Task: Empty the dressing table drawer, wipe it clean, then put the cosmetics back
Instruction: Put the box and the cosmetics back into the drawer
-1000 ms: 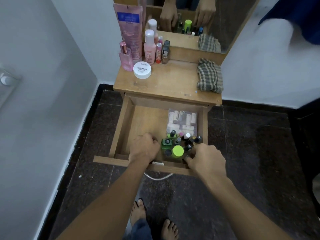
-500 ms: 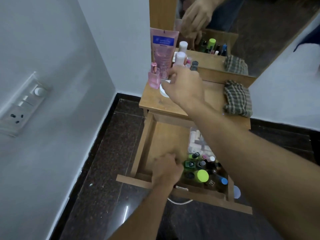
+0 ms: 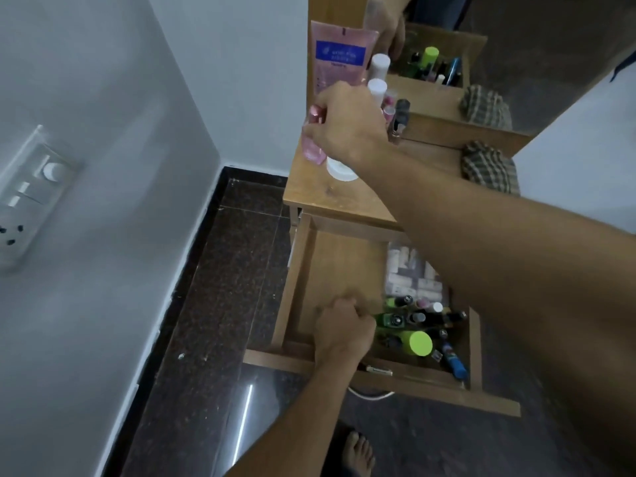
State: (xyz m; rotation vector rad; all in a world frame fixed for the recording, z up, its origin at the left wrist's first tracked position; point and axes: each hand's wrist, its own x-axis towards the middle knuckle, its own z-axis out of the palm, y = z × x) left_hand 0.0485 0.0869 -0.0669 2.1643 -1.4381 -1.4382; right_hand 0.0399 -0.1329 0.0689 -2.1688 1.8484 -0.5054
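Observation:
The wooden drawer [image 3: 339,259] is pulled out below the dressing table top [image 3: 320,196]. Small bottles [image 3: 406,318], a lime-capped container [image 3: 418,342] and a clear packet of tubes [image 3: 409,273] fill its right side. My left hand [image 3: 342,330] rests curled in the drawer's front left, beside the bottles. My right hand [image 3: 344,127] reaches across to the table top and closes around the pink perfume bottle [image 3: 311,151], just above a white jar [image 3: 339,172]. A pink tube [image 3: 339,55] and white-capped bottles [image 3: 377,87] stand behind.
A checked cloth [image 3: 490,166] lies on the table top's right side, below the mirror [image 3: 516,46]. A white wall with a switch plate [image 3: 27,197] runs on the left. Dark stone floor [image 3: 237,270] surrounds the table, and a bare foot [image 3: 359,452] shows below.
My right hand left the drawer's bottles, reached up to the table top, then shifted left and closed on the pink perfume bottle. The view swung left. My left hand stayed in the drawer.

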